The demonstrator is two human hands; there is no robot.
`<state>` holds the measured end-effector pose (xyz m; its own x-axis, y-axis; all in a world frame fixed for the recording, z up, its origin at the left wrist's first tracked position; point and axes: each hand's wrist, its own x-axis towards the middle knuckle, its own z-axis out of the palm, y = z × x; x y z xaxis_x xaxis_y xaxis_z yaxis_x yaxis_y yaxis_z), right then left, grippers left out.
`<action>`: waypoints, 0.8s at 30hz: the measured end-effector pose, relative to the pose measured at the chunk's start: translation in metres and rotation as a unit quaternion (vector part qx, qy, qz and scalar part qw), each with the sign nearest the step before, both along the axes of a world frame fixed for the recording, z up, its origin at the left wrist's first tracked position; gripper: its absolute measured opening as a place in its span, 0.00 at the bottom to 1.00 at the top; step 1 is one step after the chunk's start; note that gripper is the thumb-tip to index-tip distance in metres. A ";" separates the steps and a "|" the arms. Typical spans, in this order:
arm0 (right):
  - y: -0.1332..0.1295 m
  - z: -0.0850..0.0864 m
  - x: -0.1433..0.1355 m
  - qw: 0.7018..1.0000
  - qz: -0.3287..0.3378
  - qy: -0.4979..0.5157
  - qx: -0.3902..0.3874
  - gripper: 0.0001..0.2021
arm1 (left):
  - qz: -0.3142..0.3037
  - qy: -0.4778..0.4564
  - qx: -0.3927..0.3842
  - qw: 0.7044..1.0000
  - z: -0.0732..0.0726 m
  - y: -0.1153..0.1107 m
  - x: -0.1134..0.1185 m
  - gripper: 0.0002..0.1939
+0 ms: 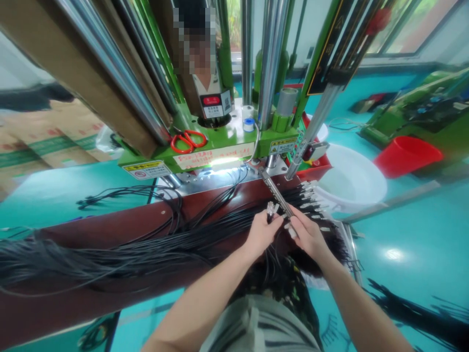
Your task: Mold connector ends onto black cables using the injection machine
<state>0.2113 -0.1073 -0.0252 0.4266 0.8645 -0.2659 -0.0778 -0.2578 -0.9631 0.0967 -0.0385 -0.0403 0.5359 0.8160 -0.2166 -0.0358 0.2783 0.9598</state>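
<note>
Both hands are close together over the right part of a dark red bench point(91, 215). My left hand point(263, 230) is closed around a few black cables whose pale connectors point(271, 209) stick up past the fingers. In my right hand point(308, 231) is the near end of a narrow metal strip point(276, 191), which slants up and left to the green machine's base. A whitish connector point(291, 231) shows below the right fingers. Black cables point(146, 254) run along the bench, with many white-tipped ends point(313, 198) beyond my right hand.
The green machine point(234, 142) stands ahead, with red-handled scissors point(188, 141) and a blue-white roll point(248, 125) on it. Right of it are a red bin point(317, 172), a white tub point(361, 178) and a red bucket point(406, 156). Cardboard boxes point(54, 137) are at left.
</note>
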 end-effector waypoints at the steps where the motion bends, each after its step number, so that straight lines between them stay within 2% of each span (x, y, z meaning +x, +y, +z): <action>1: 0.000 0.000 0.000 1.000 -0.004 0.010 -0.002 0.27 | 0.007 -0.009 -0.005 1.000 0.002 0.000 0.000 0.16; 5: 0.000 -0.001 0.003 0.997 -0.034 0.067 -0.023 0.24 | 0.043 -0.057 -0.064 0.995 0.014 0.005 -0.001 0.16; 7: 0.001 0.000 0.005 0.996 -0.039 0.077 -0.028 0.23 | 0.033 -0.054 -0.075 0.995 0.016 0.008 -0.001 0.16; 11: 0.002 0.002 0.007 0.996 -0.020 0.080 -0.026 0.25 | 0.013 -0.009 -0.041 0.999 0.011 0.010 -0.001 0.17; 16: 0.001 0.000 0.009 0.997 -0.005 0.070 -0.023 0.27 | 0.012 -0.006 -0.016 1.000 0.004 0.011 -0.001 0.16; 22: -0.001 -0.005 0.009 0.999 0.044 -0.020 0.015 0.26 | 0.013 0.004 -0.019 1.000 0.005 0.012 -0.005 0.16; 24: -0.001 -0.005 0.009 0.999 0.050 -0.010 0.005 0.26 | 0.014 -0.006 -0.023 1.000 0.007 0.011 -0.005 0.15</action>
